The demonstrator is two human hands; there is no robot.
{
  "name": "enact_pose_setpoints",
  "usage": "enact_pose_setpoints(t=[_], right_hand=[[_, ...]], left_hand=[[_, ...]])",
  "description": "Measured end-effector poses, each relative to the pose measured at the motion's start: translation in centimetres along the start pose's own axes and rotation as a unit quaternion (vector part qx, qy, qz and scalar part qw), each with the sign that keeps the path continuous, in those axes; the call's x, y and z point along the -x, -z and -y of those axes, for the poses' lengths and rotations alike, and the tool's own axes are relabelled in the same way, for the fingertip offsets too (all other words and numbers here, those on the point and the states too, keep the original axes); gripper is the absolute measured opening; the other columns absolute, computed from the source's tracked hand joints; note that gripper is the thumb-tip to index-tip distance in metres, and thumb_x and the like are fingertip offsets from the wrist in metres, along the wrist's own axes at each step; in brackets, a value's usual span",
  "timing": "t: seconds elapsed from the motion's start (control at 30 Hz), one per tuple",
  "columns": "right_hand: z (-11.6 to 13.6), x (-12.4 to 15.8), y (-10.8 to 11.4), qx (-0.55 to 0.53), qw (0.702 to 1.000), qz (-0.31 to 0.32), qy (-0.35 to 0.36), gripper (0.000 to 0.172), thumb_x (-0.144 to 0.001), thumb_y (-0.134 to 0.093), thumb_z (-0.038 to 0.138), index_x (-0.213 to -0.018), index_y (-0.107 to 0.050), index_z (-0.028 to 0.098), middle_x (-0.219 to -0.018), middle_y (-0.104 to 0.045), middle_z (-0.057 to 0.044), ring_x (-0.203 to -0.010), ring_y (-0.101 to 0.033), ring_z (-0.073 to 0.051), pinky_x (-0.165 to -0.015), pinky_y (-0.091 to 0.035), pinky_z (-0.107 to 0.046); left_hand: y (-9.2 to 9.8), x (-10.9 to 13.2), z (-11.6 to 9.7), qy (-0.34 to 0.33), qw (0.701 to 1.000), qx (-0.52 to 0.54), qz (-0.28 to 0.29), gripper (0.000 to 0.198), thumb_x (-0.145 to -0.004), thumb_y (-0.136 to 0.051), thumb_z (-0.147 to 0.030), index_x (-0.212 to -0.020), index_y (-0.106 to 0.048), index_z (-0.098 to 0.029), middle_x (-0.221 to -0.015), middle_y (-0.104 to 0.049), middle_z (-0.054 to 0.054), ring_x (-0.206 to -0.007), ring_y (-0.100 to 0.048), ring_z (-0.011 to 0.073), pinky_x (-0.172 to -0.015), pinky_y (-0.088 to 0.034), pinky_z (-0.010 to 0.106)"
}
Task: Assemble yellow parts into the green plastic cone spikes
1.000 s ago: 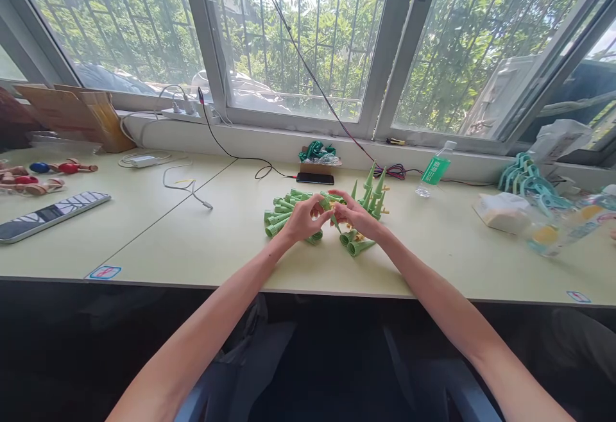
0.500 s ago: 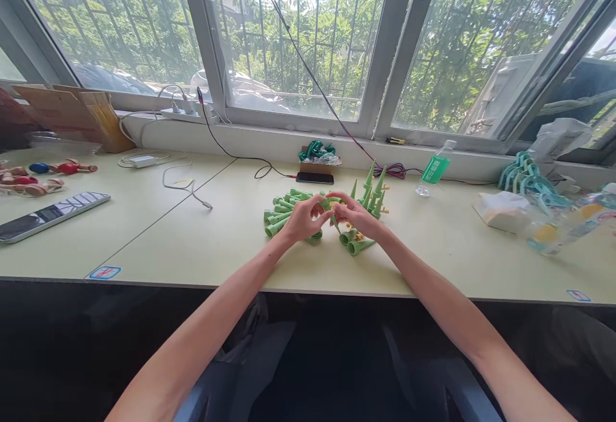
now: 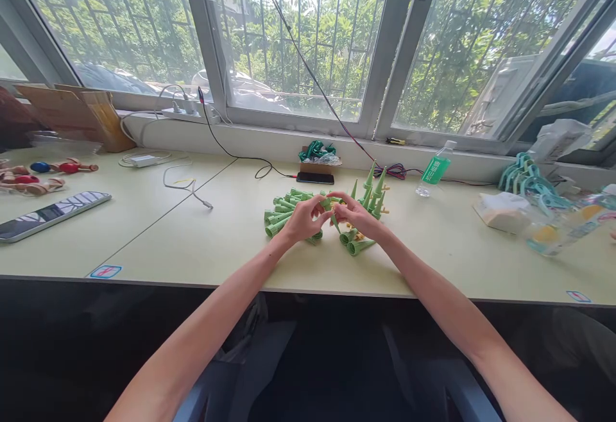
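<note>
Over the middle of the table, my left hand pinches a green plastic cone with its point downward. My right hand meets it at the cone's wide end, fingers closed, with a bit of yellow showing between them, probably a small yellow piece. Partly behind my left hand lies a pile of green cones. Beyond my right hand several green cones stand point up, with yellow pegs sticking out of their sides. Two more cones lie below that hand, near small yellow pieces.
A black phone lies before a small open box. Rightward are a green-labelled bottle, a tissue pack, teal hangers and a clear bottle. Leftward lie a cable, a long flat device and wooden toys.
Both hands stay almost still, holding the cone between them. The view has shifted very slightly. Part of another person's hand shows at the far right edge.
</note>
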State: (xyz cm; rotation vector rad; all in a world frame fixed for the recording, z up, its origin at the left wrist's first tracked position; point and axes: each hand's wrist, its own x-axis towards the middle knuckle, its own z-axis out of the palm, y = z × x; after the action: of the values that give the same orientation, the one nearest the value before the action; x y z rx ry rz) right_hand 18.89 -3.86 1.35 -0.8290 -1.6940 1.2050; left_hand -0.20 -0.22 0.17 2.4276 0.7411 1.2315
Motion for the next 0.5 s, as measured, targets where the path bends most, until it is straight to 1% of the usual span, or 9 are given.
enact_pose_setpoints(t=[0.2, 0.5], right_hand=[[0.08, 0.01, 0.01, 0.01, 1.0, -0.011, 0.0, 0.05, -0.09, -0.056, 0.051, -0.133, -0.048, 0.026, -0.083, -0.064, 0.0, -0.073, -0.064, -0.015, -0.077, -0.053, -0.034], [-0.34, -0.03, 0.42, 0.012, 1.0, -0.002, 0.014, 0.05, -0.09, -0.058, 0.049, -0.133, -0.049, 0.024, -0.082, -0.065, -0.001, -0.073, -0.065, -0.015, -0.076, -0.053, -0.033]], left_hand=[[-0.02, 0.01, 0.03, 0.0, 1.0, 0.0, -0.009, 0.025, -0.086, -0.06, -0.041, -0.099, -0.056, -0.019, -0.07, -0.066, 0.0, -0.06, -0.057, 0.0137, -0.06, -0.046, 0.027], [-0.02, 0.03, 0.11, -0.01, 1.0, 0.002, -0.019, 0.027, -0.085, -0.063, -0.04, -0.098, -0.055, -0.019, -0.07, -0.066, 0.0, -0.059, -0.056, 0.0129, -0.059, -0.045, 0.026]])
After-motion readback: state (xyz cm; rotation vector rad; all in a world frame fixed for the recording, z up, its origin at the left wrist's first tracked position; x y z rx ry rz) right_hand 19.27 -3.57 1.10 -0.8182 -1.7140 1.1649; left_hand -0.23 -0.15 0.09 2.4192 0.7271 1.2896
